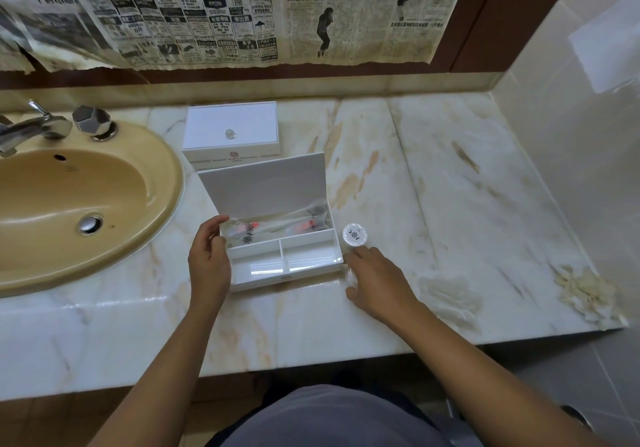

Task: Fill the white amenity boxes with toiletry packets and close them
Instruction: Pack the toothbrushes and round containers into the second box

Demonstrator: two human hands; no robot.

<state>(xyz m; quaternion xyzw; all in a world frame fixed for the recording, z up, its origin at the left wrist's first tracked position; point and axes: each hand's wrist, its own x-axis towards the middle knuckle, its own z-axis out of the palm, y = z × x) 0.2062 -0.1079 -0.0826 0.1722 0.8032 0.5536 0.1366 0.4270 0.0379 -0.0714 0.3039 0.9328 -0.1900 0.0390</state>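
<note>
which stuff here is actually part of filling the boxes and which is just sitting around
Part of the job:
open amenity box, lid up, left hand holding its left end
toiletry packets in its back compartment
round white packet on the counter, right hand beside it
closed amenity box behind

Just lying about:
sink
tap
newspaper on the wall
crumpled wrap at the counter's right edge

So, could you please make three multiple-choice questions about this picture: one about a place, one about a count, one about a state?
1. Where does the round white packet lie?
A. in the sink
B. on the counter, right of the open box
C. on the closed box

2. How many white boxes stand on the counter?
A. one
B. two
C. three

3. The two front compartments of the open box are:
A. empty
B. full
C. covered

Answers: 1 B, it lies beside the box's right wall; 2 B, the closed box stands behind the open one; 3 A, only the back compartment holds packets.
</note>
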